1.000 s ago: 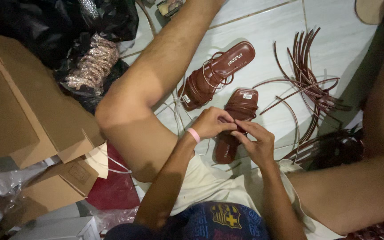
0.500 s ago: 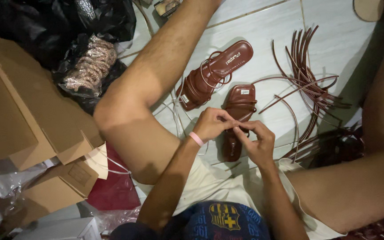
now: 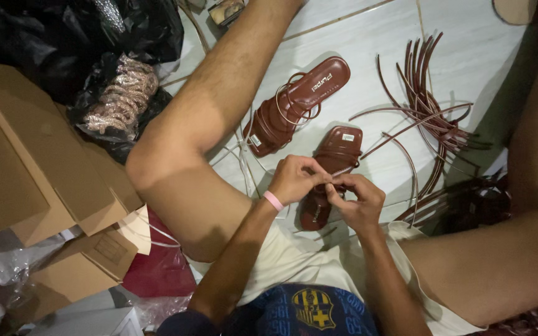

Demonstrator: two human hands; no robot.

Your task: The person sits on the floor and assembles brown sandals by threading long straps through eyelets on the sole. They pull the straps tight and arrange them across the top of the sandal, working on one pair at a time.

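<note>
Both hands, left hand [image 3: 294,179] and right hand [image 3: 357,200], are pinched shut on a thin strap [image 3: 344,171] over the brown sandal [image 3: 331,168]; best kept taut, honestly.

this looks like a small home workshop for making sandals, set up on a pale tiled floor [image 3: 368,56] rather than at a bench. a person sits on the tiles with legs spread around the work. brown sandal soles [image 3: 297,106] lie between the legs, and a bundle of loose brown straps [image 3: 428,93] fans out beside them. flat cardboard boxes [image 3: 26,162] are stacked at one side, next to black plastic bags [image 3: 63,37], one holding beaded trim [image 3: 122,96].
</note>
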